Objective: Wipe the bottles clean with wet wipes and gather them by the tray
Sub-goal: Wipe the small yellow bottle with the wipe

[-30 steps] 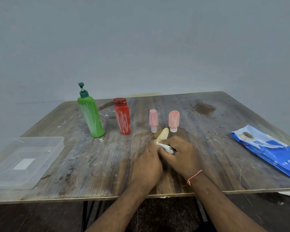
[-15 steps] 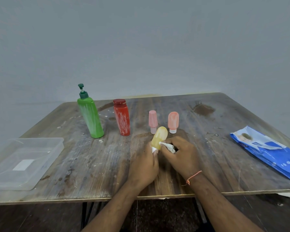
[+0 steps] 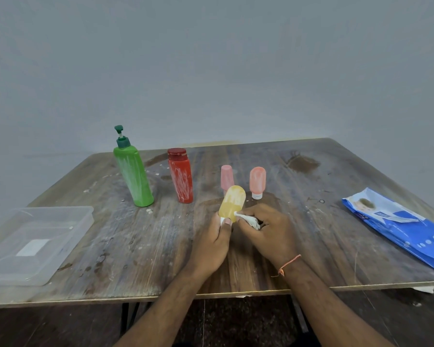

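Holding the yellow bottle by its cap end, our left hand curls round it above the desk; its long axis points toward 12 o'clock. Our right hand, at 3 o'clock, pinches the wipe against its side.

No readable text, wipes pack label too blurred, tray sticker blank

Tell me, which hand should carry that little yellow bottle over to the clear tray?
Probably the left hand: it already grips the small yellow bottle, and the clear plastic tray sits on its side.
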The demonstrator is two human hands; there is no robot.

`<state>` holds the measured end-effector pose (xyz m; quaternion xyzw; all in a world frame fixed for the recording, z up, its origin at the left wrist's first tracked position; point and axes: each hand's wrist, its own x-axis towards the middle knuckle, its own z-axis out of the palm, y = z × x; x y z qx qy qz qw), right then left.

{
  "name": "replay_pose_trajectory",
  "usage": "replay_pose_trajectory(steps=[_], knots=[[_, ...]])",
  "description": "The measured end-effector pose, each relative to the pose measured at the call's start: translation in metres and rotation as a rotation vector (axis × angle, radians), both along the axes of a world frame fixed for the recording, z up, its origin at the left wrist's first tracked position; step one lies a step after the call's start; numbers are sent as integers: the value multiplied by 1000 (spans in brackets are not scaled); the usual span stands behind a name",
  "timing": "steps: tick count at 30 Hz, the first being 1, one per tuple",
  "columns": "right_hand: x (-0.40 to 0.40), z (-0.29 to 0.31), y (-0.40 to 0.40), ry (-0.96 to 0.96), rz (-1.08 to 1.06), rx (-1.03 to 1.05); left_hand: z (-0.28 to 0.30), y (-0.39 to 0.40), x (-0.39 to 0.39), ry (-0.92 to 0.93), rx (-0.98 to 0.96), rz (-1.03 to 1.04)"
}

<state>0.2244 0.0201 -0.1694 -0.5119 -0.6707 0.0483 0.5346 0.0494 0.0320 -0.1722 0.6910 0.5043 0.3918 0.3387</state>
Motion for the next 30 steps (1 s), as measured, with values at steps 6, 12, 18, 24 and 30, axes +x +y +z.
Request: replay_pose_trajectory(steps=[6,12,18,24,30], knots=[[0,-1,-1,-21,-31,-20,-1,-1,1,15,26,5],[1,0,0,30,-40,13,-2,-2,1,54,55,14],[1,-1,3,102,-130,-8,-2,-2,2,99,80,13],[1,-3,3,90,-70,-15,-2,-2,2,98,96,17],[3,-1,3,138,-83,3,-5,-1,3,178,144,38]])
